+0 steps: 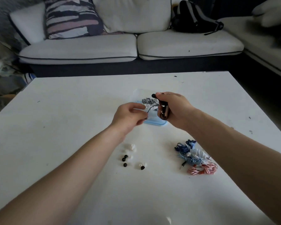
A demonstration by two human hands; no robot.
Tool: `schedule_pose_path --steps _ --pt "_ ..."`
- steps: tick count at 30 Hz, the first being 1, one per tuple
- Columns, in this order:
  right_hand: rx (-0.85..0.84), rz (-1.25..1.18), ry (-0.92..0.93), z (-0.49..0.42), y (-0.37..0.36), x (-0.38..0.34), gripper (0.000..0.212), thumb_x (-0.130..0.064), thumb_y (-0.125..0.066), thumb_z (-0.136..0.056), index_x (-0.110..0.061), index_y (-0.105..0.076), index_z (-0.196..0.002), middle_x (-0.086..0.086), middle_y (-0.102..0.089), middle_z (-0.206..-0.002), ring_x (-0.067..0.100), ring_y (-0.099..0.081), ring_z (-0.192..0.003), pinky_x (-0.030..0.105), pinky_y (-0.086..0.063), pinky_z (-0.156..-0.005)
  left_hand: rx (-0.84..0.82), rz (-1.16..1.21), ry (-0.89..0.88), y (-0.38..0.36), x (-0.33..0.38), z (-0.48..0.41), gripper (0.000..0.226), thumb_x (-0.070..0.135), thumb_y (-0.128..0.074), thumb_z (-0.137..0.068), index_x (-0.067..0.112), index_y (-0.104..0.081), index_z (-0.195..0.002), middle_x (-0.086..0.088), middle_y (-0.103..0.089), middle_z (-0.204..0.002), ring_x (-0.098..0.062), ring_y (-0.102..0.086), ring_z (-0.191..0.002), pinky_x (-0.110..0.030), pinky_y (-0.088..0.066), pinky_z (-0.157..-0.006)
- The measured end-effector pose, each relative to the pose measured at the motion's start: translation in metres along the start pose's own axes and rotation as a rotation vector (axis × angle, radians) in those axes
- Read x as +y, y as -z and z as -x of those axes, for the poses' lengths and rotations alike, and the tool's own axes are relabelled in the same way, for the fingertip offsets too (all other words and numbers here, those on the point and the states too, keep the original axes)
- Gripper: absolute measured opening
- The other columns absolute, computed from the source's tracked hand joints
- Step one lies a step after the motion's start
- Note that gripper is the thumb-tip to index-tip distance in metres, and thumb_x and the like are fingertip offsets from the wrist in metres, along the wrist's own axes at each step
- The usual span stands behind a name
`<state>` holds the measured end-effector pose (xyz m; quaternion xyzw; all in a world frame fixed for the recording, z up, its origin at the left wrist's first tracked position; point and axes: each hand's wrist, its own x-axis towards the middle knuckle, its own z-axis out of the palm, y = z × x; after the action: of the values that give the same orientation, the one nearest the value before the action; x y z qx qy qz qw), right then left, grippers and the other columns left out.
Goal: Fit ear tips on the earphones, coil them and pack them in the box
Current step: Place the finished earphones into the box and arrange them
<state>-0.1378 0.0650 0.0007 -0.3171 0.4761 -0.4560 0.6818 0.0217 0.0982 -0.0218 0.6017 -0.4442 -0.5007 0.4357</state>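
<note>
While your right hand (175, 108) grips the coiled black earphones (163, 114) at mid-frame, your left hand (128, 116) pinches their trailing cable (152, 108). The box (154, 123) sits just beneath the coil, nearer your right hand.

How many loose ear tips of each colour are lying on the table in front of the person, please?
Black ear tips: 4
White ear tips: at least 4; they blend into the white table, so the count is unsure
Total: at least 8
</note>
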Motion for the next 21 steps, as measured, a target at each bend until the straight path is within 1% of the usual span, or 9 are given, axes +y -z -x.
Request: schedule_pose_path --steps 1,3,6,7,9,11,12,16,21 --pt "0.002 0.045 0.008 -0.009 -0.007 -0.005 0.008 -0.007 -0.063 -0.095 0.000 -0.063 -0.092 0.005 -0.045 -0.066 0.016 -0.041 -0.056 0.028 -0.040 -0.052 0.052 -0.065 -0.041 0.005 0.004 -0.012 0.019 0.002 -0.074 -0.079 0.014 -0.070 -0.094 -0.009 -0.071 -0.081 -0.022 -0.062 -0.068 -0.035 -0.056 -0.078" --pt "0.026 0.132 0.008 -0.028 -0.020 -0.009 0.011 -0.006 -0.064 -0.094 0.000 -0.064 -0.085 0.006 -0.044 -0.068 0.017 -0.041 -0.055 0.029 -0.039 -0.054 0.154 -0.216 -0.120 0.013 0.009 -0.033 0.021 0.011 -0.079 -0.076 0.020 -0.070 -0.093 -0.004 -0.072 -0.088 -0.015 -0.063 -0.068 -0.028 -0.054 -0.076" --pt "0.070 0.206 -0.029 -0.060 -0.038 -0.010 0.010 -0.007 -0.064 -0.093 -0.001 -0.067 -0.085 0.007 -0.044 -0.069 0.017 -0.041 -0.053 0.029 -0.042 -0.056 0.254 -0.412 -0.225 0.018 0.009 -0.062 0.022 0.017 -0.080 -0.076 0.020 -0.070 -0.095 0.005 -0.068 -0.088 -0.002 -0.060 -0.075 -0.003 -0.040 -0.064" --pt "0.088 0.230 -0.048 -0.072 -0.042 -0.009 0.009 -0.007 -0.064 -0.092 0.001 -0.068 -0.091 0.008 -0.045 -0.068 0.017 -0.042 -0.053 0.030 -0.044 -0.056 0.262 -0.468 -0.252 0.018 0.007 -0.071 0.022 0.016 -0.080 -0.075 0.019 -0.070 -0.095 0.005 -0.068 -0.087 -0.001 -0.059 -0.074 -0.001 -0.038 -0.061" --pt "0.147 0.336 -0.081 -0.092 -0.046 -0.006 0.015 -0.006 -0.065 -0.089 0.005 -0.066 -0.099 0.009 -0.048 -0.066 0.020 -0.045 -0.054 0.032 -0.048 -0.061 0.251 -0.574 -0.303 0.016 0.001 -0.084 0.025 0.015 -0.080 -0.074 0.018 -0.068 -0.095 0.003 -0.067 -0.087 -0.009 -0.060 -0.076 -0.007 -0.043 -0.067" --pt "0.187 0.495 -0.096 -0.109 -0.049 -0.004 0.018 -0.006 -0.064 -0.086 0.007 -0.064 -0.098 0.010 -0.051 -0.060 0.025 -0.050 -0.056 0.036 -0.049 -0.065 0.241 -0.662 -0.338 0.015 -0.005 -0.095 0.030 0.015 -0.081 -0.072 0.018 -0.065 -0.098 0.002 -0.065 -0.088 -0.015 -0.062 -0.079 -0.025 -0.050 -0.074" --pt "0.190 0.557 -0.101 -0.113 -0.050 -0.004 0.018 -0.006 -0.064 -0.086 0.007 -0.064 -0.098 0.010 -0.052 -0.058 0.027 -0.052 -0.057 0.036 -0.049 -0.065 0.244 -0.691 -0.348 0.015 -0.007 -0.098 0.033 0.015 -0.081 -0.072 0.019 -0.063 -0.100 0.002 -0.063 -0.089 -0.016 -0.061 -0.079 -0.029 -0.049 -0.073" --pt "0.142 0.610 -0.126 -0.122 -0.054 -0.006 0.019 -0.014 -0.067 -0.087 0.001 -0.056 -0.087 0.015 -0.056 -0.068 0.030 -0.056 -0.065 0.039 -0.050 -0.069 0.247 -0.753 -0.368 0.017 -0.012 -0.106 0.040 0.014 -0.082 -0.073 0.018 -0.059 -0.105 0.001 -0.060 -0.092 -0.017 -0.057 -0.081 -0.028 -0.043 -0.070" --pt "0.067 0.448 -0.134 -0.128 -0.051 -0.011 0.022 -0.019 -0.066 -0.087 -0.004 -0.050 -0.092 0.017 -0.054 -0.086 0.034 -0.060 -0.076 0.044 -0.054 -0.082 0.188 -0.850 -0.402 0.019 -0.009 -0.111 0.042 0.012 -0.081 -0.072 0.017 -0.059 -0.106 0.001 -0.059 -0.094 -0.019 -0.056 -0.084 -0.030 -0.044 -0.072"
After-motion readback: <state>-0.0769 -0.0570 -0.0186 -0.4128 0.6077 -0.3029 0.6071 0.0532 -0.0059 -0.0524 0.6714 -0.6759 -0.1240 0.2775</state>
